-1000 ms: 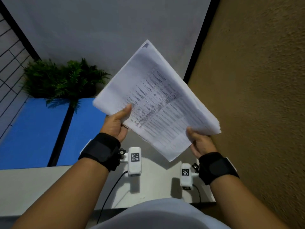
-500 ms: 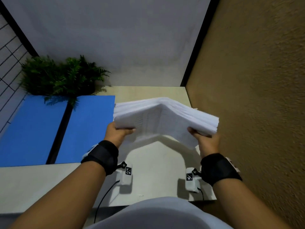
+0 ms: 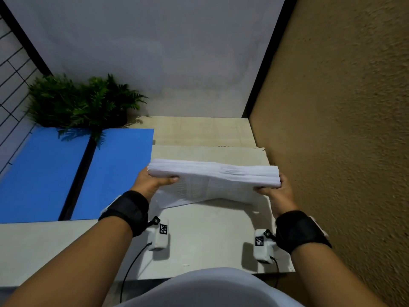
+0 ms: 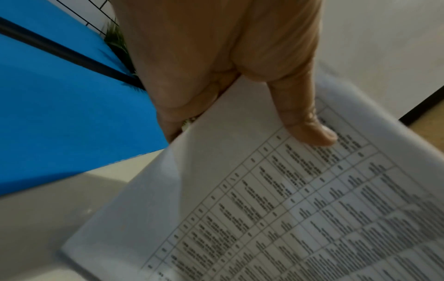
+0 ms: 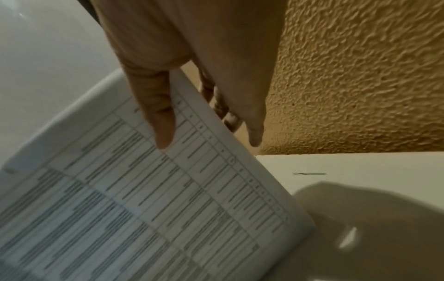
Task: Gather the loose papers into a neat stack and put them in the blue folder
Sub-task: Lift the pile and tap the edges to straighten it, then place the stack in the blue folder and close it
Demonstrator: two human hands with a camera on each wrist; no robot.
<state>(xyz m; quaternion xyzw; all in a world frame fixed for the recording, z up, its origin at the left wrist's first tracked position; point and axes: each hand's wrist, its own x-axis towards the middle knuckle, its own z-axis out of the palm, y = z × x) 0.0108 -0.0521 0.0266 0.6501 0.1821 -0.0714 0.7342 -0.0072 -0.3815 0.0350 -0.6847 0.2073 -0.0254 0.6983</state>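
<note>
A thick stack of white printed papers [image 3: 212,176] stands on its lower edge on the pale table [image 3: 199,240], its top edge toward the head camera. My left hand [image 3: 155,181] grips the stack's left end, thumb on the near printed face [image 4: 310,133], fingers behind. My right hand [image 3: 276,190] grips the right end the same way, thumb on the near sheet [image 5: 161,121]. The printed tables show on the papers [image 4: 288,209] and on the same papers [image 5: 144,199] in both wrist views. The blue folder [image 3: 66,173] lies open and flat to the left, also seen as the blue folder [image 4: 60,114].
A green potted fern [image 3: 81,103] sits at the back left, overhanging the folder. A rough ochre wall [image 3: 343,151] runs close along the right side. A grey wall closes the back. Two white wrist cameras [image 3: 160,234] hang near the table's front.
The stack, held up tilted with its printed face toward me a second ago, has been lowered and turned upright onto the table. Both hands came down with it, keeping their grip.
</note>
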